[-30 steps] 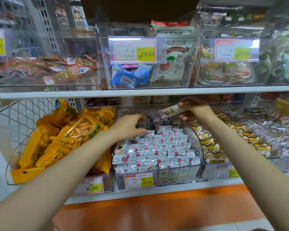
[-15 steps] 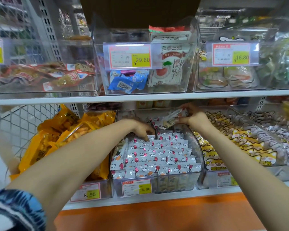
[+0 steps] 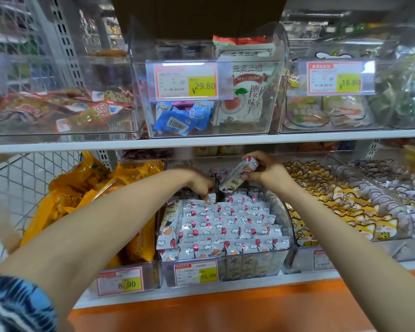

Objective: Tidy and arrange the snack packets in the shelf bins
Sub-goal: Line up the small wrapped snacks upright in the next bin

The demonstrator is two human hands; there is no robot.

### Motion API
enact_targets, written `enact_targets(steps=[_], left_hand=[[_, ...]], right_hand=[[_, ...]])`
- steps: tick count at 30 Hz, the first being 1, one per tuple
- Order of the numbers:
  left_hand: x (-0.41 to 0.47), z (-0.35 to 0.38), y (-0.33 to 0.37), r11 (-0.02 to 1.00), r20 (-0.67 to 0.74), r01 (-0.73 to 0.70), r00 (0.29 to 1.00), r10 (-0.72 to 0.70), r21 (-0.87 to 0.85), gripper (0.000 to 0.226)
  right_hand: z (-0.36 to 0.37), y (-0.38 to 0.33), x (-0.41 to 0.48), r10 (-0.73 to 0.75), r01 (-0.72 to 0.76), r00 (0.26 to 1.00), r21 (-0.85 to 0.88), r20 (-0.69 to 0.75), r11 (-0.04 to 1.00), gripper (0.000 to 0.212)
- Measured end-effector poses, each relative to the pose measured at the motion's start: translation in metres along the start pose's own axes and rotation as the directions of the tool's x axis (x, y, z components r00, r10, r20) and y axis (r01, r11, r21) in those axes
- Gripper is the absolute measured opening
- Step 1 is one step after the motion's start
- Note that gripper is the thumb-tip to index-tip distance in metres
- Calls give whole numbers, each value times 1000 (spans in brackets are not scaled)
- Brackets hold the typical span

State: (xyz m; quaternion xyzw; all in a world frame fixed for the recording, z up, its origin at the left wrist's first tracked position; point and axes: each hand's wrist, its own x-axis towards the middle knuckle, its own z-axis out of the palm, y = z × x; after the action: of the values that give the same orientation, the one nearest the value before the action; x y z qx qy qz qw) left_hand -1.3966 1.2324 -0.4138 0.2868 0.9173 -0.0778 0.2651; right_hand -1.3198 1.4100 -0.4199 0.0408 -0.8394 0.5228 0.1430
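Snack packets (image 3: 225,226), small white foil sachets printed with red balloons and white clouds, stand in tight rows inside the clear plastic middle bin (image 3: 249,262) on the lower shelf. A red-and-yellow price label (image 3: 196,273) on its front reads 15.80.

Above the back of this bin, the right hand (image 3: 266,171) pinches one loose packet (image 3: 237,176) of the same kind between thumb and curled fingers, with the packet tilted and its lower end pointing down toward the rows. The left hand (image 3: 199,183) reaches into the back of the bin with fingers bent downward and tips touching the rear row. Whether they grip a packet cannot be told.

Left of the middle bin, a bin of yellow-orange plastic bags (image 3: 86,188) carries a label (image 3: 120,282) reading 8.90. To its right lie yellow packets printed with cartoon cats (image 3: 333,202).

Directly above it, on the upper shelf, a clear box bears a label (image 3: 186,80) reading ¥29.80. It holds blue wrapped packets (image 3: 182,118) with a barcode and a white pouch (image 3: 247,92) with Chinese or Japanese characters and a red fruit picture. The next label (image 3: 336,77) to the right reads ¥16.80.
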Motion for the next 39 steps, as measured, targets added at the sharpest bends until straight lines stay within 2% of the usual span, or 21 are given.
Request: enact_targets(steps=[4, 9, 13, 17, 22, 27, 31, 35, 39], left_hand=[[-2, 3, -4, 1000, 31, -7, 999, 7, -9, 63], [-9, 3, -10, 999, 31, -45, 999, 45, -3, 55], [-14, 5, -12, 998, -3, -68, 998, 68, -12, 49], [-13, 9, -20, 991, -60, -116, 992, 112, -67, 45], [-19, 11, -23, 979, -84, -175, 982, 167, -108, 37], [-21, 13, -30, 960, -175, -206, 969, 174, -188, 32], [-21, 17, -35, 971, -278, -234, 937, 214, -43, 27], [-27, 17, -49, 975, -459, -222, 868, 189, -17, 35], [-37, 15, -59, 987, -542, -156, 832, 118, -25, 42]], right_hand=[[3, 1, 1, 5, -5, 1000, 14, 10, 1000, 41], [11, 0, 3, 1, 2, 993, -26, 115, 1000, 35], [22, -4, 3, 0, 23, 982, -121, 188, 992, 30], [30, -3, 4, 69, 6, 971, -314, 227, 949, 47], [37, -6, 2, 148, -22, 944, -392, 294, 920, 52], [36, -9, 7, 180, -35, 930, -409, 322, 912, 38], [39, -4, 12, 129, 4, 956, -449, 264, 894, 37], [45, 0, 14, 166, 24, 941, -547, 295, 837, 24], [51, 2, 16, 182, 68, 929, -633, 322, 771, 22]])
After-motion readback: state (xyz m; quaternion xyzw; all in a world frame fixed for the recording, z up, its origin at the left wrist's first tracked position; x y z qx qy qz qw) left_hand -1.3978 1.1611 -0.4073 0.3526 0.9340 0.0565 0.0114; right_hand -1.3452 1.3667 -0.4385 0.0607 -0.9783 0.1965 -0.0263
